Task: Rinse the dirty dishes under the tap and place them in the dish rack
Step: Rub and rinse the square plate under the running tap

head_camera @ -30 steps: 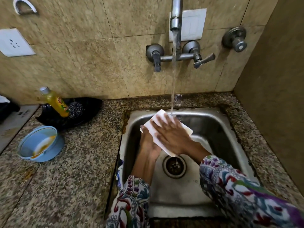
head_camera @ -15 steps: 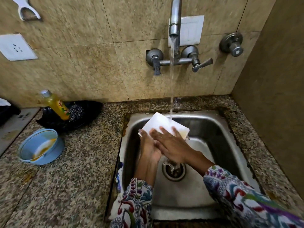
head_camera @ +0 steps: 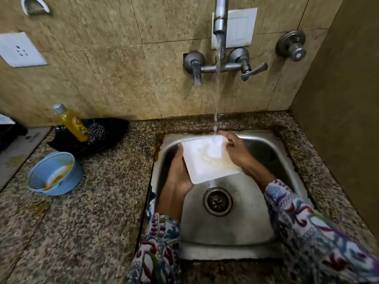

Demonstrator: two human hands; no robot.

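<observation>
Half a second ago the white rectangular plastic plate (head_camera: 207, 160) showed its back, with the right hand (head_camera: 239, 153) spread flat across it; now its hollow face is turned up, and that hand has slid off to its right edge. The plate also sits more level than before.

Nearest, two patterned multicoloured sleeves (head_camera: 320, 238) reach in over the stainless steel sink (head_camera: 235, 232), above its round drain (head_camera: 217, 200). The left hand (head_camera: 180, 175) cradles the plate from below at its left side, fingers curled up round the near-left edge, thumb tip at the far-left corner. The right hand pinches the right rim, fingers loosely bent over the far-right corner; how its thumb lies I cannot tell.

The plate hangs over the basin, clear of the bottom, its long axis running from near left to far right, tilted slightly down toward the drain. Yellowish residue smears its right half. The water stream (head_camera: 217, 83) from the steel wall tap (head_camera: 220, 21) strikes its far-right part and spills off the near edge.

Further left on the speckled granite counter (head_camera: 92, 212) sits a soiled blue bowl (head_camera: 54, 174), with a yellow soap bottle (head_camera: 70, 121) behind it.
</observation>
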